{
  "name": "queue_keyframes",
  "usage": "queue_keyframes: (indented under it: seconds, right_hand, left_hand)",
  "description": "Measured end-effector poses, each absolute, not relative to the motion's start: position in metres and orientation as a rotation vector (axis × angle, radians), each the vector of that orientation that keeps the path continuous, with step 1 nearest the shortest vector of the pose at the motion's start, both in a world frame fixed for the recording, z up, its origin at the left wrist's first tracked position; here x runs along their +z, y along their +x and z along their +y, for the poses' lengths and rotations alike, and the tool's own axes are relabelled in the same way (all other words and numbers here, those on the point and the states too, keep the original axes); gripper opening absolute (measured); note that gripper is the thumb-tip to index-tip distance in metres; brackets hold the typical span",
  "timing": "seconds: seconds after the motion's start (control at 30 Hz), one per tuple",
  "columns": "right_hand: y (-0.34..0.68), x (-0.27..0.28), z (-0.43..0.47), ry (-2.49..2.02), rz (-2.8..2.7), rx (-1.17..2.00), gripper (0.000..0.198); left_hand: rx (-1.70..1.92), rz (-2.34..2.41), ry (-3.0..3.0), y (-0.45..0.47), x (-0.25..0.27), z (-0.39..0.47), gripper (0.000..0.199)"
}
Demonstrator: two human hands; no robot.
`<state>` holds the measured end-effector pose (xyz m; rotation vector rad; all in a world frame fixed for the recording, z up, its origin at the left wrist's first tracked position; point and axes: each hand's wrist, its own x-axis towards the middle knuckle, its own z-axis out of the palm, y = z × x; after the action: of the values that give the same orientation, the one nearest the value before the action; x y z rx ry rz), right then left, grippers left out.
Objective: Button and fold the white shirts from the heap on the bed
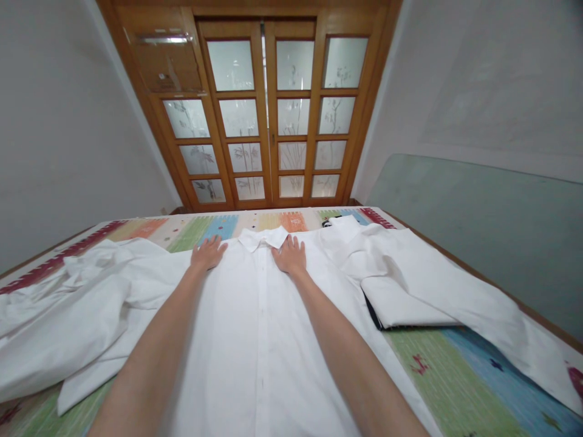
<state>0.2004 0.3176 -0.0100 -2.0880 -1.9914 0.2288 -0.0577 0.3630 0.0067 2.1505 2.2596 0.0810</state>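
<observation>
A white button-up shirt (237, 340) lies spread out front side up, with its collar (263, 238) at the far end and the button strip running toward me. My left hand (208, 254) rests flat on the shirt's left shoulder area, fingers spread. Close beside the collar's right point, my right hand (290, 254) lies on the cloth with its fingers stretched out. Both palms face down and grip nothing that I can see. The right sleeve (441, 285) stretches out toward the right edge, and wrinkled white cloth (91, 303) covers the left side.
Under the shirt is a multicoloured striped cover (446, 376). A folded white item with a dark edge (405, 306) sits partly under the right sleeve. A pale green panel (483, 224) stands along the right side. Wooden glass-paned doors (268, 115) are at the back.
</observation>
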Motion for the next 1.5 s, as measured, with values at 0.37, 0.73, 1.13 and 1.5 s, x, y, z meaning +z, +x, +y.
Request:
queue_keyframes:
  seconds: [0.37, 0.73, 1.13, 1.5]
  right_hand:
    - [0.199, -0.01, 0.317, -2.047, -1.95, 0.193, 0.076]
    - [0.194, 0.004, 0.306, -1.906, -2.094, -0.024, 0.043]
    - [0.193, 0.004, 0.304, -1.741, -2.209, -0.025, 0.04]
    - [0.191, 0.007, 0.301, -1.8, -2.226, -0.012, 0.036]
  left_hand:
    - [0.258, 2.675, 2.343, -0.072, 0.027, 0.341, 0.039]
    - [0.43, 2.35, 2.051, 0.053, 0.022, 0.317, 0.035]
    - [0.833, 2.275, 1.775, 0.052, 0.006, 0.318, 0.042]
    - [0.944, 2.298, 1.644, 0.057, 0.002, 0.33, 0.032]
